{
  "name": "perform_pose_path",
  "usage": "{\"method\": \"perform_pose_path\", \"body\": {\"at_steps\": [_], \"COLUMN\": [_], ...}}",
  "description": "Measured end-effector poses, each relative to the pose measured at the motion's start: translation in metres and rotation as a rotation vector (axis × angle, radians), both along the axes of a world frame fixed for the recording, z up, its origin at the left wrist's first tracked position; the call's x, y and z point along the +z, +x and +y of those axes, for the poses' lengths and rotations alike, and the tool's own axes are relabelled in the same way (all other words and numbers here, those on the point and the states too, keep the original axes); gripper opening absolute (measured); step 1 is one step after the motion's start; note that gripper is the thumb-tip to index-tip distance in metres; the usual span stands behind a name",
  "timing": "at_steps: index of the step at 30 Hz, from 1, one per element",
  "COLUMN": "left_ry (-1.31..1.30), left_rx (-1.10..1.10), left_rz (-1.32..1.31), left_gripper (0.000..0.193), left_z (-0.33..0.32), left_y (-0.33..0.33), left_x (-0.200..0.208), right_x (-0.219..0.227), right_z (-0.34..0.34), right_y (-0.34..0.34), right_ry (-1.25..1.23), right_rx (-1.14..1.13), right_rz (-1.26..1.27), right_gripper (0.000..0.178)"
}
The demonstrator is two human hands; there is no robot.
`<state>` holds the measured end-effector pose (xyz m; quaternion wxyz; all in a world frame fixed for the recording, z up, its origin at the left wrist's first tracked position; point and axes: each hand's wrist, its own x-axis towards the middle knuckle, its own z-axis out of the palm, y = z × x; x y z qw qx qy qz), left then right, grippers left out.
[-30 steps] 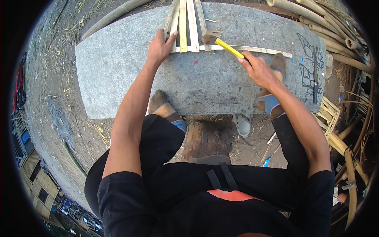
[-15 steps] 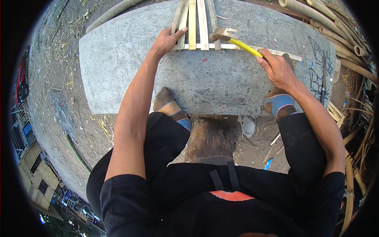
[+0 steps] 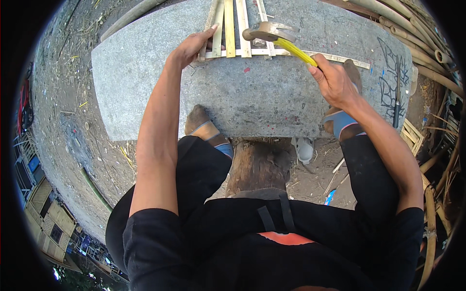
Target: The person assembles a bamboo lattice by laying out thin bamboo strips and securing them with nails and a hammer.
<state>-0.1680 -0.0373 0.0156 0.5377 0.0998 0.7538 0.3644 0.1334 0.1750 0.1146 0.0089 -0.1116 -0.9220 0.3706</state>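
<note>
My right hand [image 3: 334,81] is wrapped around the yellow handle of a claw hammer [image 3: 294,50]. The hammer's metal head hangs above the right part of a frame of thin wooden slats [image 3: 229,30]. Several slats fan away from me, their near ends lying across one long crosswise strip [image 3: 335,58]. At the frame's left corner, my left hand [image 3: 189,48] grips the outermost slat, thumb stretched along it and fingers partly hidden underneath. The frame lies on a grey stone-like slab [image 3: 160,87]; its far end is cut off by the picture's upper edge.
My feet rest on the slab's near part. A slim dark-handled tool [image 3: 397,104] lies at its right end. Bamboo poles [image 3: 383,12] are piled beyond at the right. A wooden stump [image 3: 258,167] stands between my legs, beside a grey-white object [image 3: 304,149].
The hammer has been lifted up from the frame and its head now looks larger. My left hand has moved a little left and away, staying at the frame's left corner.
</note>
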Motion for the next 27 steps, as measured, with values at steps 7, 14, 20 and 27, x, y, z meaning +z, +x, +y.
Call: {"method": "perform_pose_path", "body": {"at_steps": [7,14,20,27], "left_ry": [-0.004,-0.02,0.004,-0.048], "left_rx": [-0.027,-0.047,-0.033,-0.026], "left_rz": [-0.02,-0.043,-0.104,-0.006], "left_gripper": [0.064,0.06,0.061,0.062], "left_z": [-0.003,0.0,0.001,0.003], "left_y": [-0.005,-0.003,-0.004,-0.002], "left_x": [-0.005,-0.001,0.002,-0.002], "right_x": [-0.026,-0.035,-0.045,-0.045], "right_z": [0.003,0.0,0.008,0.031], "right_y": [0.016,0.004,0.001,-0.04], "right_ry": [-0.054,-0.15,-0.482,-0.332], "right_rx": [-0.151,-0.36,-0.64,-0.677], "right_rz": [-0.266,-0.261,-0.367,-0.262], "right_gripper": [0.033,0.049,0.047,0.058]}}
